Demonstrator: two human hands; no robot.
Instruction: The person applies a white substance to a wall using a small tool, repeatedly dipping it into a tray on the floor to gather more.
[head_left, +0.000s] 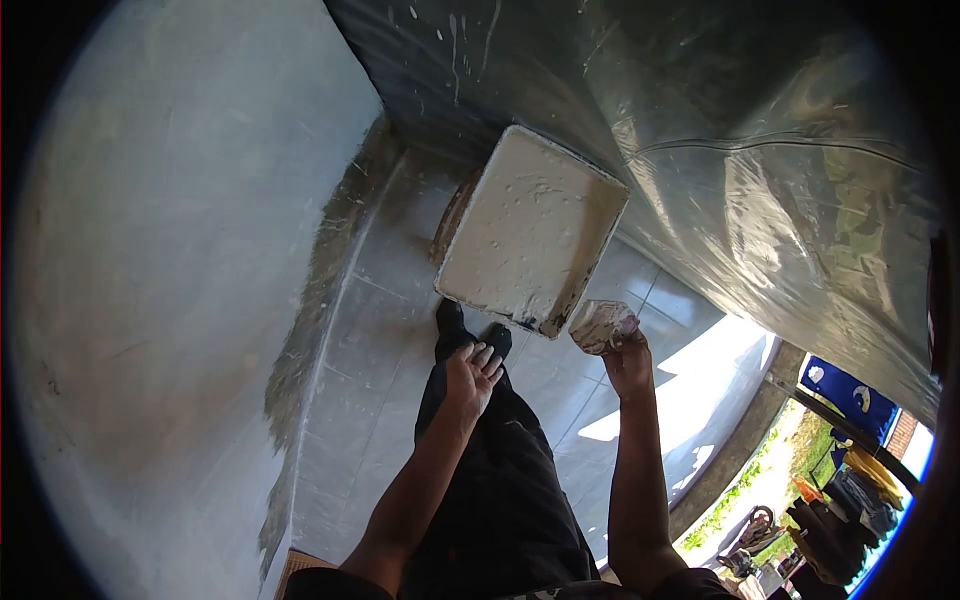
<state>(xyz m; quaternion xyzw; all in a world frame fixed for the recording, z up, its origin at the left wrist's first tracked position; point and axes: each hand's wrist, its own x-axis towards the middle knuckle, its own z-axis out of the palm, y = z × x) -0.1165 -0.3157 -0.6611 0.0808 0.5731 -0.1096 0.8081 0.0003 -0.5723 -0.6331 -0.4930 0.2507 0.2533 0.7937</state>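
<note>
A squarish tub [574, 318] of off-white plaster-like mix [530, 225] stands before me near the wall's foot, its rim caked with the same stuff. Below its right corner, my right hand [628, 362] grips a rounded, plaster-smeared scoop-like piece [598, 326]; whether it is a bowl or a scoop I cannot make out. My left hand [474, 378] hangs over my dark trousers, just short of the tub. Its fingers are curled in, with whitish smears on them, and nothing shows in them.
On the left rises a pale, smooth wall [190, 230] with a rough grey band along its base. Plastic sheeting [760, 190] hangs at the upper right. Grey tiles [385, 320] cover the floor. Beyond a sunlit sill at lower right, cloths [850, 505] and other objects are piled.
</note>
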